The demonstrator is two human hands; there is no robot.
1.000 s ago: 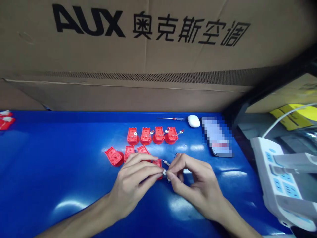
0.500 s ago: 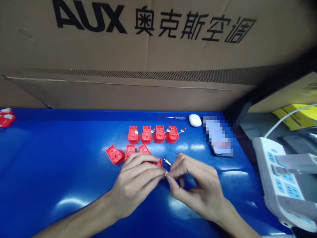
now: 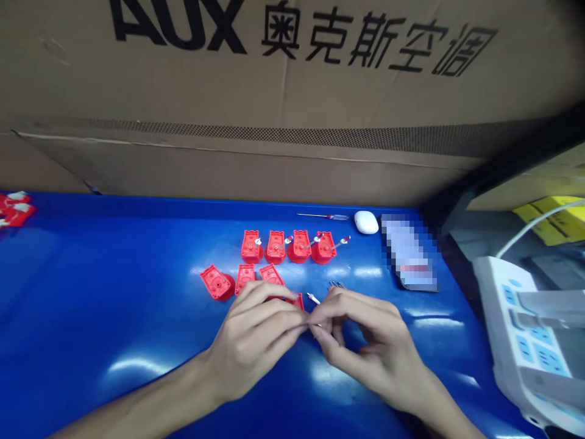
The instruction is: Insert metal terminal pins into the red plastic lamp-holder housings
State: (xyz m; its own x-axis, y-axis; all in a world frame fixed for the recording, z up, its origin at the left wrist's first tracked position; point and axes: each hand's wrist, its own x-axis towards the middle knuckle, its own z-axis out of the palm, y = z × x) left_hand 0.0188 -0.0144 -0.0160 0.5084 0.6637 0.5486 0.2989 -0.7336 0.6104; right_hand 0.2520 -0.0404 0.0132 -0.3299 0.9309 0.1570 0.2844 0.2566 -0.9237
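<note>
My left hand [image 3: 258,341] and my right hand [image 3: 368,344] meet at their fingertips over the blue table [image 3: 150,274]. Each is closed in a pinch around something tiny, mostly hidden between the fingers. Behind them, red plastic housings stand in two rows; one [image 3: 217,283] sits at the left of the nearer row, and another [image 3: 251,246] begins the back row. Part of a housing [image 3: 297,300] shows beyond my left fingertips. A small white part [image 3: 313,298] lies beside my right fingers, with small metal pieces [image 3: 337,284] just behind that hand.
A screwdriver [image 3: 324,216], a white rounded case [image 3: 366,222] and a blurred-out phone [image 3: 411,256] lie at the back. On the right is a white power strip [image 3: 521,329]. Red and white parts [image 3: 16,210] lie far left. Cardboard [image 3: 228,171] stands behind the table.
The small pale piece visible between my fingertips earlier is now almost covered by them. The whole view has shifted slightly, while both hands keep nearly the same pose.
</note>
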